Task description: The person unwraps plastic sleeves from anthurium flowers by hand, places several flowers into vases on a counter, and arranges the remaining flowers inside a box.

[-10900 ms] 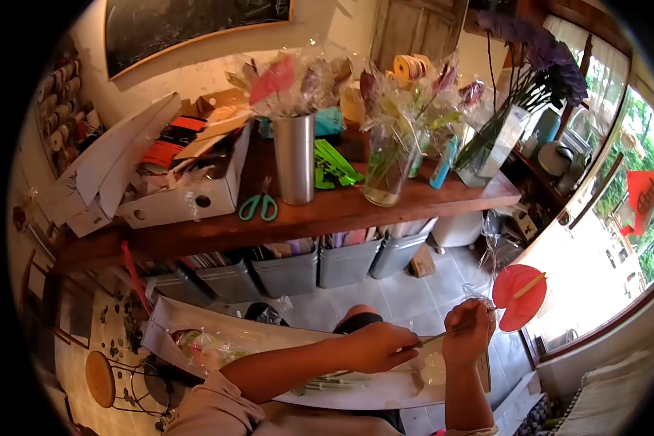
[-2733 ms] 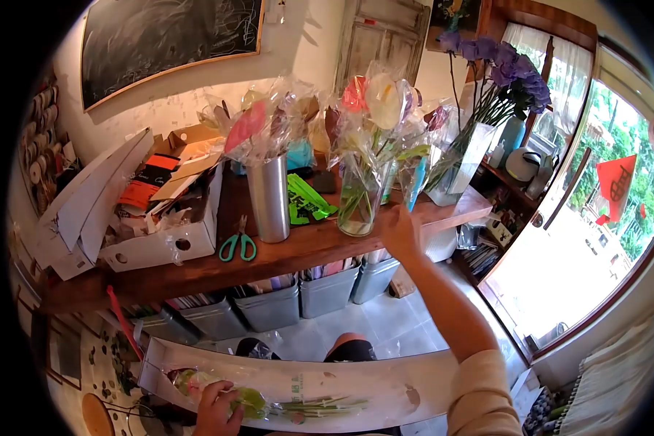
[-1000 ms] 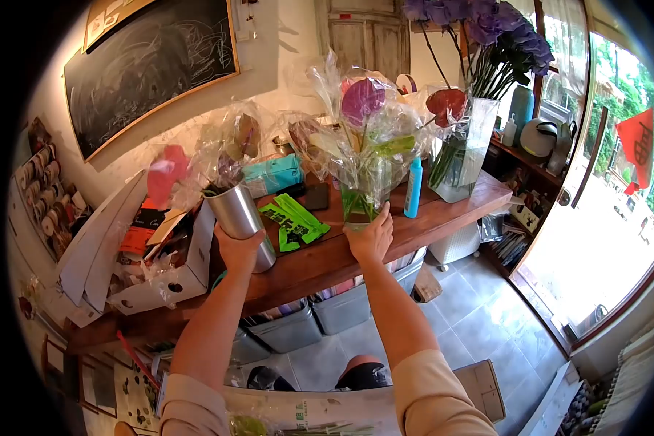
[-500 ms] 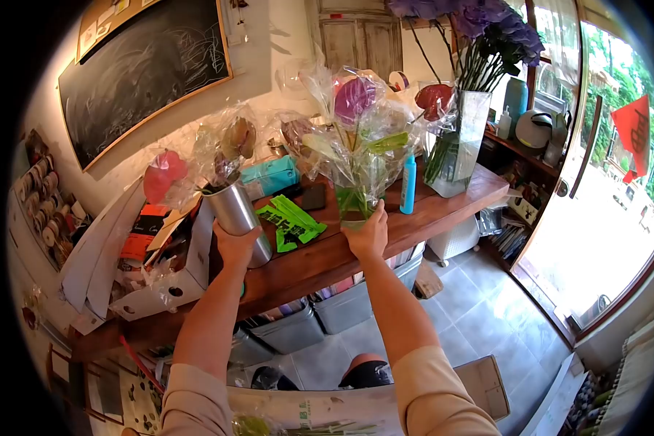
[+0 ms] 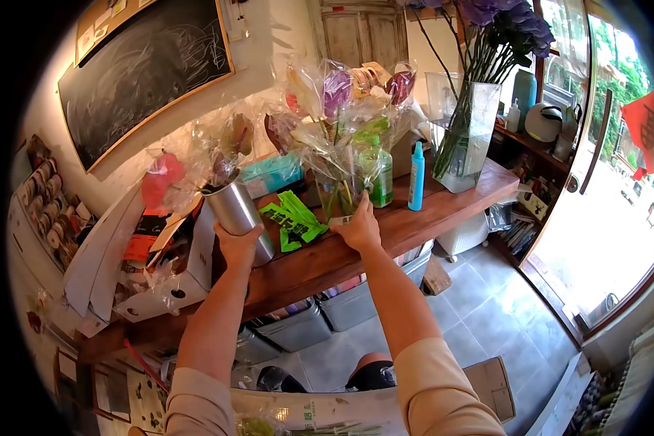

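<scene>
My left hand (image 5: 237, 244) is wrapped round the lower part of a silver metal vase (image 5: 234, 207), which tilts in view and holds plastic-wrapped flowers (image 5: 231, 138). To its right, my right hand (image 5: 360, 227) grips the base of a clear glass vase (image 5: 334, 198). Stems stand in that glass, and above it are flowers in clear wrap, one of them a purple bloom (image 5: 337, 91). Between the two vases lie bright green packets (image 5: 295, 220). A green spray bottle (image 5: 383, 174) stands just right of the glass vase, and a blue bottle (image 5: 416, 178) is beyond it.
A white box (image 5: 189, 280) of papers sits left on the wooden table (image 5: 305, 267). At the right end stands a tall glass vase (image 5: 479, 138) of purple flowers. Grey bins (image 5: 291, 333) are underneath. A teal pack (image 5: 269, 174) lies behind the packets.
My right hand has shifted the glass vase of wrapped flowers leftward, closer to the green packets. The green spray bottle now shows behind it. My left hand stays on the metal vase.
</scene>
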Available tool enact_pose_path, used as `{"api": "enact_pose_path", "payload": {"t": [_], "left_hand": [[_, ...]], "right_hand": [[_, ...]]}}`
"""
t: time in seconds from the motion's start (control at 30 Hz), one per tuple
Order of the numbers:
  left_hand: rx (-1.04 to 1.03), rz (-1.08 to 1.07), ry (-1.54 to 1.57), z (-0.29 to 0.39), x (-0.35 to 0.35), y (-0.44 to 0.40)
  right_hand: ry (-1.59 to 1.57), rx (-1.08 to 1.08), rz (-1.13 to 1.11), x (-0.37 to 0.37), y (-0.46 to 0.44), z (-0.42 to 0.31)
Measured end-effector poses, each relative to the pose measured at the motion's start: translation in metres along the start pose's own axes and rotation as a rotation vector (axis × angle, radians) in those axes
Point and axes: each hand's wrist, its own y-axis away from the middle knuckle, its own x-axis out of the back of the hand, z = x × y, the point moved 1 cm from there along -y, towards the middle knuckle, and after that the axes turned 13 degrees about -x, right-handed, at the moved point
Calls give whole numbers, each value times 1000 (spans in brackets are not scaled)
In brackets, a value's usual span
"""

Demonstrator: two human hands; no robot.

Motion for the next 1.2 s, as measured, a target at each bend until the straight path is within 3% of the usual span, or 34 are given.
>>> {"api": "enact_pose_path", "payload": {"t": [0.4,0.6,0.7,0.83,0.9,0.97,1.1,1.2], "left_hand": [[-31,155,-142,-10,-27,-4],[70,68,-200,7,-13,8],[-160,11,61,-32,10,33],[-199,-386,359,48,124,127],[-480,-495,98,68,184,159],[-511,-523,-53,72,235,193],[-194,-539,-262,70,312,257],[-347,-562,-375,52,352,291]], "right_hand": [[69,-38,-24,-2,1,-5],[52,0,15,-6,-4,2],[23,-9,12,-4,-3,0],[22,-3,2,-1,-3,2],[15,-4,-3,2,0,0],[27,-17,-24,4,1,1],[-16,70,33,-9,-7,14],[-132,28,-110,-5,-16,26]]}}
